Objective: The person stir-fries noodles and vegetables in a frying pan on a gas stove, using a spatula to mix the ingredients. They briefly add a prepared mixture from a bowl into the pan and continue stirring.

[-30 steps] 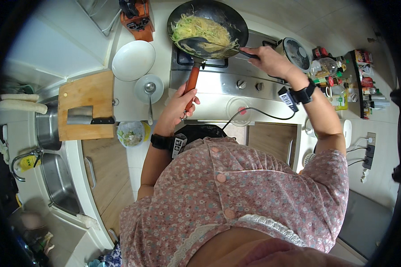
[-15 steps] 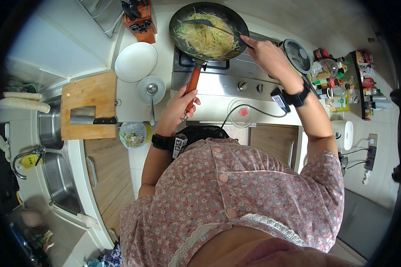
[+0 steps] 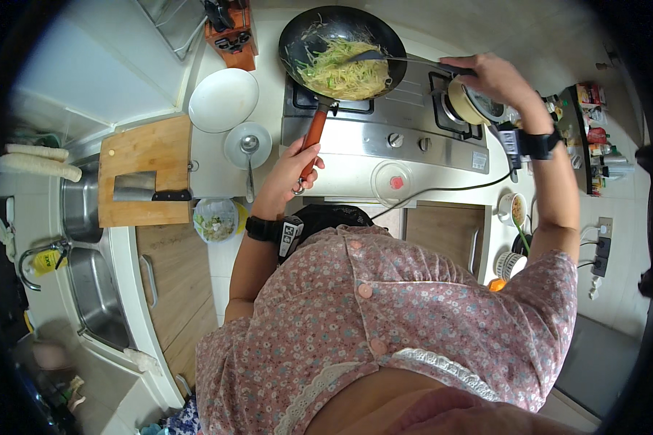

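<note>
My left hand (image 3: 295, 169) is wrapped round the reddish-brown handle of a dark wok (image 3: 297, 72), which sits over the left burner of the stove. Inside the wok lie pale shredded strips with green pieces (image 3: 352, 78), gathered toward its near right side. My right hand (image 3: 495, 78) grips the black handle of a spatula (image 3: 406, 59) out to the right, above the stove's right side. The spatula's dark blade rests among the shreds. Just under my right hand stands a cream pot (image 3: 463, 101) on the right burner, partly hidden by the hand.
Left of the stove are a white plate (image 3: 223, 100), a bowl (image 3: 233, 148) with a metal ladle (image 3: 249, 156), and a knife block (image 3: 231, 40). A cleaver (image 3: 138, 186) lies on the wooden cutting board (image 3: 116, 156) beside the sink (image 3: 98, 290). A cable runs from my right wrist across the counter.
My right hand has moved right with the spatula, drawing its blade from the wok's upper left to the right. The shreds have shifted toward the near right. My left hand keeps its hold.
</note>
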### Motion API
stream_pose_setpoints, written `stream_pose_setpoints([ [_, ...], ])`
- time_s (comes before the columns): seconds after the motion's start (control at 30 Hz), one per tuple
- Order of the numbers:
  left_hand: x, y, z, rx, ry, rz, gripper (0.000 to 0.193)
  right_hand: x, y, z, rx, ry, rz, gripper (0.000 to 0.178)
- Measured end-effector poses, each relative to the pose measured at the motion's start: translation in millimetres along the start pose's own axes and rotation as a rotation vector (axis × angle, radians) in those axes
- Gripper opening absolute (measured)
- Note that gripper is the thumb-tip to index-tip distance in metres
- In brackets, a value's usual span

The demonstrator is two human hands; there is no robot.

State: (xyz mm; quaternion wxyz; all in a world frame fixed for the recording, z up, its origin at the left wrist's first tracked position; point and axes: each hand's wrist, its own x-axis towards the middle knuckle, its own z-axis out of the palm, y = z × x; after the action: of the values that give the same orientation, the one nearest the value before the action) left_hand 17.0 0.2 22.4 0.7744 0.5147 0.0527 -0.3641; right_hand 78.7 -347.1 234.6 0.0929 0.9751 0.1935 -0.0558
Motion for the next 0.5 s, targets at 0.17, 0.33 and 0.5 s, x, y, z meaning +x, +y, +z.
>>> stream_pose_setpoints([
  [0.17,1,-1,-2,0.01,-0.004,-0.002,0.035,1,33,-32,-0.09,-0.166,0.101,0.049],
  [0.33,3,-2,-6,0.001,-0.012,-0.025,0.035,25,34,-9,0.05,-0.265,-0.035,0.055],
  [0.5,3,-2,-4,0.016,-0.013,-0.034,0.037,43,22,11,0.276,-0.332,-0.047,0.052],
])
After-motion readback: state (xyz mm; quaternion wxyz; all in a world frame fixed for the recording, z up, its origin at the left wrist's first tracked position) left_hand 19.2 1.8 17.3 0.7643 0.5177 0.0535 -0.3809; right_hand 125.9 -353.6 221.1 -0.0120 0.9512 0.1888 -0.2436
